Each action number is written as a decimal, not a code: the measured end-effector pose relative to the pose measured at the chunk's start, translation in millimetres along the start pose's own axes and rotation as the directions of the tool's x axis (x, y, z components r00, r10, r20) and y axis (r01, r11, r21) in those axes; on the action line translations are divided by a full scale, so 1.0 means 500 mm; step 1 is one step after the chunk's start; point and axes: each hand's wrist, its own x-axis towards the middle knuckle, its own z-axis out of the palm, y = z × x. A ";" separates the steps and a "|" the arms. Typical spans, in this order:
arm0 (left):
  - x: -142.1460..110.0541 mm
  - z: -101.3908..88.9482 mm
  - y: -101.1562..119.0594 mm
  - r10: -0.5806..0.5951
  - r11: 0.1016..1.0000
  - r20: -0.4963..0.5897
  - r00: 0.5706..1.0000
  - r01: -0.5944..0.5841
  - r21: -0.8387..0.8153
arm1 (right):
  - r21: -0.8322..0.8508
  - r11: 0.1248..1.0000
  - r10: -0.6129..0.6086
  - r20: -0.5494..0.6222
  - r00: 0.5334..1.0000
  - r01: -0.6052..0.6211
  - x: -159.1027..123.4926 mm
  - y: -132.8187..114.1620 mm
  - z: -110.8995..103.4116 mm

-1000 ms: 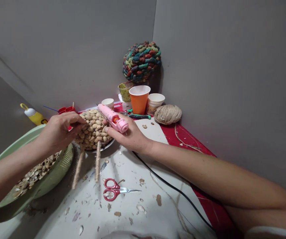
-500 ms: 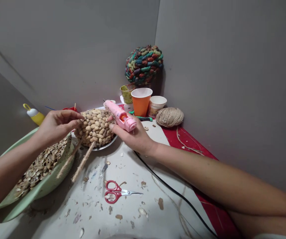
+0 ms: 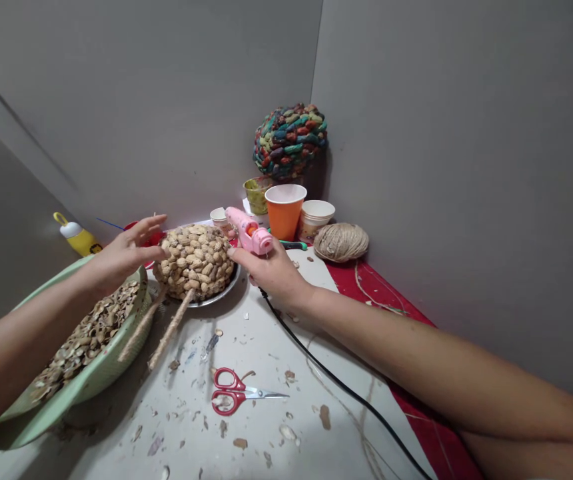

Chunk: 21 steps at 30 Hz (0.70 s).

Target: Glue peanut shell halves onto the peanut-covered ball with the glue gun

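A rounded form covered in peanuts (image 3: 196, 260) rests on a metal plate (image 3: 226, 292). Two twine-wrapped sticks (image 3: 170, 332) jut from it toward me. At its left side my left hand (image 3: 125, 252) has its fingers spread, the thumb close to the peanuts; whether it touches them I cannot tell. My right hand (image 3: 274, 270) grips a pink glue gun (image 3: 249, 231) just right of the form, with a black cord (image 3: 316, 363) trailing from it across the table.
Left stands a green basket (image 3: 79, 393) of shells (image 3: 91, 333). Red-handled scissors (image 3: 231, 392) lie in front among scraps. Behind are an orange cup (image 3: 285, 213), paper cups (image 3: 315, 220), a twine ball (image 3: 341, 242), a colourful ball (image 3: 291, 141) and a yellow bottle (image 3: 77, 238).
My left fingers have come off the peanut form and spread. The form has turned, its sticks swinging left. My right hand and the glue gun have shifted slightly right.
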 end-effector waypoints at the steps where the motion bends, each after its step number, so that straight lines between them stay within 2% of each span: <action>1: 0.003 0.001 0.000 -0.016 1.000 0.006 1.000 0.016 -0.008 | 0.010 1.000 0.001 0.008 1.000 -0.002 0.000 -0.001 0.000; 7: 0.014 0.006 -0.003 -0.069 0.997 -0.003 0.998 0.069 0.035 | 0.051 0.999 -0.007 0.037 0.999 0.005 -0.003 0.001 0.005; 11: 0.013 0.010 0.000 -0.097 0.995 0.012 0.995 0.097 0.000 | 0.074 0.997 0.010 0.062 0.998 -0.015 -0.003 0.003 0.008; 21: 0.015 0.019 0.003 -0.089 0.996 0.020 0.996 0.089 0.012 | 0.088 0.996 0.013 0.099 0.995 -0.021 -0.005 0.002 0.007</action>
